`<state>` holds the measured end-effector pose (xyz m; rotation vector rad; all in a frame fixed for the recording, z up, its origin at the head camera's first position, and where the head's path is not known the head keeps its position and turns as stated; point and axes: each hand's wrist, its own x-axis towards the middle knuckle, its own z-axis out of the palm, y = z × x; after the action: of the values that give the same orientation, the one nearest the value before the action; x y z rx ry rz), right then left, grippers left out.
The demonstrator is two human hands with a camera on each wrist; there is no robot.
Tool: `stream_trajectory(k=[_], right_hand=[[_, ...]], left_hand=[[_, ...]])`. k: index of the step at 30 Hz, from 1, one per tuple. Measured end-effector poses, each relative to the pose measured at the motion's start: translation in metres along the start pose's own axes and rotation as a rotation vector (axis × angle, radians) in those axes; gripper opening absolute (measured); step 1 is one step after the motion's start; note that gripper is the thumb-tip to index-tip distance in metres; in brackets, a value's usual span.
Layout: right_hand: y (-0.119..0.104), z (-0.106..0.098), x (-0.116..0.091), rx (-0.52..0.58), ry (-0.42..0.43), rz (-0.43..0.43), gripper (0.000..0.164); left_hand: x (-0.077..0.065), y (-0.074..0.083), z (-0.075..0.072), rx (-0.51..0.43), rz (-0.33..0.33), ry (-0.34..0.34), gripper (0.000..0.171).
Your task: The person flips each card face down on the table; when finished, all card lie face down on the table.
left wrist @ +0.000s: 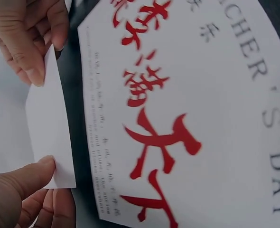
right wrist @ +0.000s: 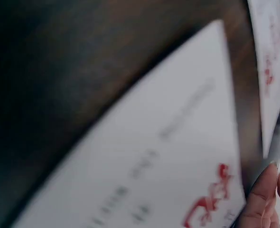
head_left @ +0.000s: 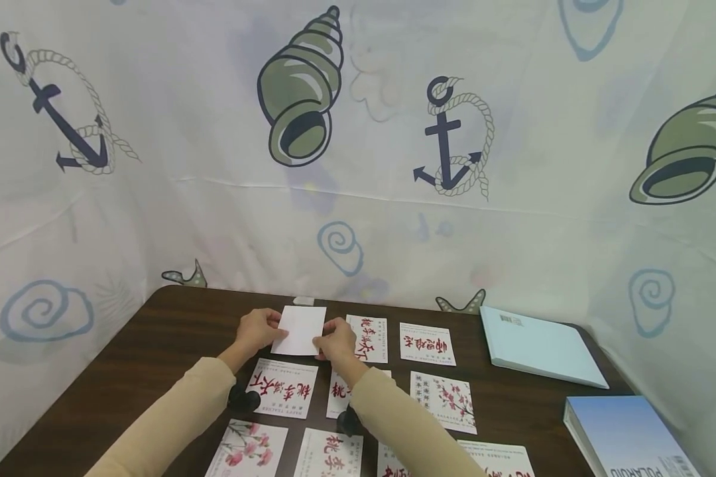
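Note:
A blank white card is held between both hands near the back edge of the table. My left hand pinches its left edge, thumb on the near face and fingers behind. At the opposite edge, my right hand pinches it the same way. The left wrist view shows the card at a slant, with the left thumb pressed on it. Just in front lies a card with red characters. Another red-lettered card lies right beside the right hand.
More printed cards lie in rough rows, including a blossom card and a branch card. At right are a pale blue flat item and a blue Polaroid box. A patterned curtain hangs behind the dark table.

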<state>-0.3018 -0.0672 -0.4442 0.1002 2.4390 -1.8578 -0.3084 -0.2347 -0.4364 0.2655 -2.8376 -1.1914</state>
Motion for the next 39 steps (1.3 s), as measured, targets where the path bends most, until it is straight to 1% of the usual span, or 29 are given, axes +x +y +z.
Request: stream_trajectory(k=[4,8,17,19,21,23,25,28,30,33,36,39], right_hand=[[0.005,0.003,0.001,-0.072,0.001,-0.006,0.025],[0.005,0.006,0.002,-0.168,0.007,-0.04,0.025],[-0.001,0.007,0.004,-0.428,0.059,-0.113,0.026],[0.0,0.006,0.005,-0.428,0.043,-0.125,0.027],[0.0,0.001,0.008,-0.376,0.018,-0.132,0.028],[0.0,-0.01,0.014,-0.288,0.0,-0.136,0.031],[0.001,-0.027,0.023,-0.199,0.01,-0.13,0.033],[0.006,-0.06,0.037,-0.168,0.06,-0.102,0.033],[0.011,-0.079,0.043,-0.201,0.069,-0.064,0.034],[0.02,-0.1,0.05,-0.296,0.034,-0.012,0.038],[0.024,-0.109,0.054,-0.37,-0.002,0.005,0.043],[0.025,-0.113,0.056,-0.42,-0.011,0.008,0.046]], left_hand=[[0.0,-0.003,0.002,0.062,0.016,0.008,0.037],[0.002,-0.004,0.003,0.084,0.022,0.016,0.035],[0.003,0.004,0.004,0.12,-0.008,0.013,0.036],[0.003,0.004,0.004,0.134,-0.009,0.012,0.036],[0.002,0.004,0.004,0.147,-0.012,0.013,0.036],[0.002,0.003,0.003,0.156,-0.01,0.014,0.036],[0.003,0.002,0.002,0.161,-0.012,0.016,0.037],[0.004,0.001,0.001,0.164,-0.01,0.02,0.038],[0.004,0.0,0.0,0.17,-0.014,0.016,0.039],[0.003,-0.003,0.0,0.17,-0.015,0.006,0.039],[0.003,-0.004,0.001,0.165,-0.007,0.001,0.039],[0.004,-0.003,0.002,0.159,0.003,-0.002,0.039]])
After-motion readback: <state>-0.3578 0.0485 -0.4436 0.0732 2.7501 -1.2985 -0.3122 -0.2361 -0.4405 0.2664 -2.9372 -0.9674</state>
